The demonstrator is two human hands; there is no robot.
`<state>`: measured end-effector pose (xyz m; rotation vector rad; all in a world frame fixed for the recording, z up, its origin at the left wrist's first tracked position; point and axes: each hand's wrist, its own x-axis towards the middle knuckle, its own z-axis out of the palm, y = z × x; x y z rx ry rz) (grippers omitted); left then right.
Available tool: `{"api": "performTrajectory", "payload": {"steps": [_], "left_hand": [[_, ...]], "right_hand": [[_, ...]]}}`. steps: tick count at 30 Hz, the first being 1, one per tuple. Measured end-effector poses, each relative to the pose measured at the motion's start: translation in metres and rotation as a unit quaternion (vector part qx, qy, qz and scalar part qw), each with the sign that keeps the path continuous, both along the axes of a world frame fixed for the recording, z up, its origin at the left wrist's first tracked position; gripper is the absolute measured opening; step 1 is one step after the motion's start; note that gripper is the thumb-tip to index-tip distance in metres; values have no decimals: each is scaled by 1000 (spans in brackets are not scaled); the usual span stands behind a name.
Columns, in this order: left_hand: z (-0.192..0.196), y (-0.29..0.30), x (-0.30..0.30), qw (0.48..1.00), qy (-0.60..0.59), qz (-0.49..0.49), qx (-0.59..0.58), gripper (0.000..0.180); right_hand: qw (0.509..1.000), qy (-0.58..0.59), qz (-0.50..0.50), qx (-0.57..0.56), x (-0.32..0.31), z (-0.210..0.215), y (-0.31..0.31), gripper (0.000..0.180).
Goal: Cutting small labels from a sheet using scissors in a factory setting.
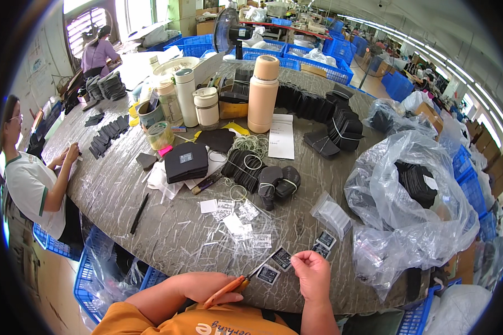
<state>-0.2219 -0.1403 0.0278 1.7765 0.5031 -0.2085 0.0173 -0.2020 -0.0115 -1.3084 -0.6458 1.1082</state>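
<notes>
While the curved grey bench [112, 195] spreads across most of the view, a co-worker [34, 181] in a white shirt is at its left edge. On the right of the bench lies a big clear plastic bag [374, 181], open around a stack of black pieces [415, 184]. Toward the back stands a tall peach flask [263, 95], and nearer, to its left, sits a pile of black pads [186, 163]. At the near edge, the left hand [209, 287] has its fingers wrapped around the orange handles of a pair of scissors [228, 290], whose blades point up and to the right. The right hand [312, 273] pinches the right side of a dark, pale-bordered square label [281, 258] between its fingers, above the near part of the bench; the scissor tips are at the label's left side, though contact cannot be told. Another label [268, 274] lies just below it, two more [325, 240] lie close together beyond the right hand, and thin clear trimmings [271, 226] are scattered farther in.
</notes>
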Motion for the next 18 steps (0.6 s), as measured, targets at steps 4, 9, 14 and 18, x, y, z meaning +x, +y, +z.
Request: {"api": "performTrajectory", "payload": {"steps": [4, 9, 14, 18], "left_hand": [[0, -1, 0, 1000, 7, 5, -2, 41], [5, 2, 1, 1000, 18, -4, -13, 40], [0, 0, -1, 1000, 8, 4, 0, 39], [-8, -2, -4, 1000, -11, 6, 21, 39]], "right_hand": [[1000, 15, 4, -1, 0, -2, -1, 7], [1000, 15, 7, -4, -1, -1, 0, 7], [1000, 17, 9, -1, -1, 0, 0, 7], [1000, 8, 11, -5, -1, 0, 1, 7]]}}
